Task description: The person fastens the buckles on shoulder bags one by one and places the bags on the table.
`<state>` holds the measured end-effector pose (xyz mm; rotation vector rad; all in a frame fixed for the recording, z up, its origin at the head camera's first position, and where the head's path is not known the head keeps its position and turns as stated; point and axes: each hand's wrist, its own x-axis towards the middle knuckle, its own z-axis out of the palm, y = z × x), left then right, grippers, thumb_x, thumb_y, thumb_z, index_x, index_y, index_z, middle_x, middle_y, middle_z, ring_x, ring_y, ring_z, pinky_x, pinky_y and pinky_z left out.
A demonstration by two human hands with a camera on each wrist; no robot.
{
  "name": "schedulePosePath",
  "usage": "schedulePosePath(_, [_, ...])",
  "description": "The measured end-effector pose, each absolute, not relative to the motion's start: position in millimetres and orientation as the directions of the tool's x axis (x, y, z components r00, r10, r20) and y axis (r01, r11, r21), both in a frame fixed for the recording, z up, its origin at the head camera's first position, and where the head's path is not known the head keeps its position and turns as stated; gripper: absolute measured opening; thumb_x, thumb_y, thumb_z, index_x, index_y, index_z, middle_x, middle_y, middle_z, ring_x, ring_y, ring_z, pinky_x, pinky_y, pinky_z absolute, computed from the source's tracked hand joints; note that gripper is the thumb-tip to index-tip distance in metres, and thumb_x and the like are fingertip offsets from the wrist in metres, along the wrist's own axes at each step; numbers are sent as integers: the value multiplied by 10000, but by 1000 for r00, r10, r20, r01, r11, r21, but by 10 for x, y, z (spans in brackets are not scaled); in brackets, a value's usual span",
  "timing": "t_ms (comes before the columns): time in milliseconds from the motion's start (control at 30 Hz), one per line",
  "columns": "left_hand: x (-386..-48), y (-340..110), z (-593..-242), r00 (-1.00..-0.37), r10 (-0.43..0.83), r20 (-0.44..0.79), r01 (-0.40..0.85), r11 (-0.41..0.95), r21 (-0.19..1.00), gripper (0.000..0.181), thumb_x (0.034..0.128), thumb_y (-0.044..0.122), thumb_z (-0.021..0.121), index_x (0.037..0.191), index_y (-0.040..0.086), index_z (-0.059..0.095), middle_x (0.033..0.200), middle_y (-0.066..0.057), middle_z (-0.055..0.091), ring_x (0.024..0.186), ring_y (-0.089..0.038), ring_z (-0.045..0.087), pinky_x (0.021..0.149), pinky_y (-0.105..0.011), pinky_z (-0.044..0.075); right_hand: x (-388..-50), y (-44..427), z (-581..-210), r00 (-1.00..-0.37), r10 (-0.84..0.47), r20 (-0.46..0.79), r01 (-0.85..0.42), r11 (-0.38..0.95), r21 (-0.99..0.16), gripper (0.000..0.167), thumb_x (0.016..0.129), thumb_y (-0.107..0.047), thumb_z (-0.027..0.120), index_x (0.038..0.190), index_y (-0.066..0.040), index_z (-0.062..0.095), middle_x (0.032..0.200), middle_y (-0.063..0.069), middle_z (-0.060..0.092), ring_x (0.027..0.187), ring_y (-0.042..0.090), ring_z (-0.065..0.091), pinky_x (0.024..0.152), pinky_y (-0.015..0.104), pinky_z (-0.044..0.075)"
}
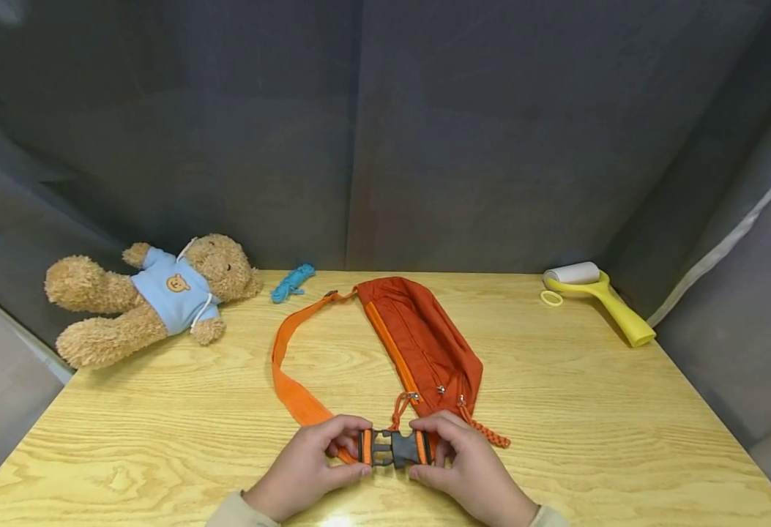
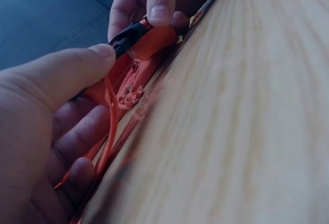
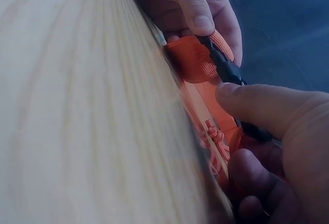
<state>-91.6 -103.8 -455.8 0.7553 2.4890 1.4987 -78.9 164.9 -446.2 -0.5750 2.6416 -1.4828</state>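
Observation:
A dark grey side-release buckle is held low over the table between both hands. My left hand (image 1: 311,462) pinches its pronged half (image 1: 381,448) at the orange webbing, thumb nearest me. The socket half (image 1: 404,449) is pinched by my right hand (image 1: 469,465) between thumb and fingers. The prongs point at the socket and their tips meet its mouth; much of their length shows outside. Behind the hands lies a red-orange waist bag (image 1: 425,344), its orange strap (image 1: 285,366) looping to the left. In the right wrist view, webbing (image 3: 193,59) hangs below the buckle.
A teddy bear (image 1: 177,285) in a light blue shirt lies at the back left. Beside it is a bundle of blue cord (image 1: 293,282). At the back right lie a yellow-handled lint roller (image 1: 616,311) and a small yellow ring (image 1: 551,298). Dark curtains (image 1: 477,139) stand behind the table.

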Motion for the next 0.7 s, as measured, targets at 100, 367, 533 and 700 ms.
schedulePosePath(100, [-916, -1040, -4560, -865, 484, 131, 344, 381, 858, 480, 857, 312, 816, 1282, 164, 649, 940, 142, 676, 813, -54, 628, 724, -256, 536, -789, 1650, -4466, -928, -349, 130, -292, 462, -838, 520, 789, -286, 876, 1243, -126, 680, 1126, -76, 623, 670, 64, 543, 601, 240, 493])
schedulePosePath(367, [-921, -1033, -4554, -865, 487, 121, 333, 377, 864, 476, 858, 315, 815, 1278, 160, 652, 945, 136, 676, 811, -59, 626, 724, -256, 537, -786, 1652, -4465, -928, -350, 131, -288, 446, -847, 520, 780, -285, 882, 1234, -128, 682, 1098, -75, 618, 680, 64, 543, 592, 234, 489])
schedulePosePath(533, [-918, -1030, -4553, -866, 485, 120, 332, 381, 863, 476, 857, 318, 816, 1277, 165, 653, 948, 138, 678, 813, -58, 627, 724, -255, 535, -781, 1646, -4457, -929, -347, 128, -283, 445, -849, 515, 776, -288, 884, 1226, -134, 687, 1083, -75, 618, 682, 69, 536, 592, 232, 485])
schedulePosePath(700, [-912, -1027, -4564, -865, 488, 122, 335, 379, 863, 475, 852, 321, 819, 1271, 171, 653, 948, 143, 681, 819, -52, 631, 726, -254, 535, -774, 1635, -4456, -930, -348, 120, -275, 441, -854, 529, 773, -296, 884, 1233, -124, 687, 1096, -70, 625, 680, 73, 536, 591, 233, 486])
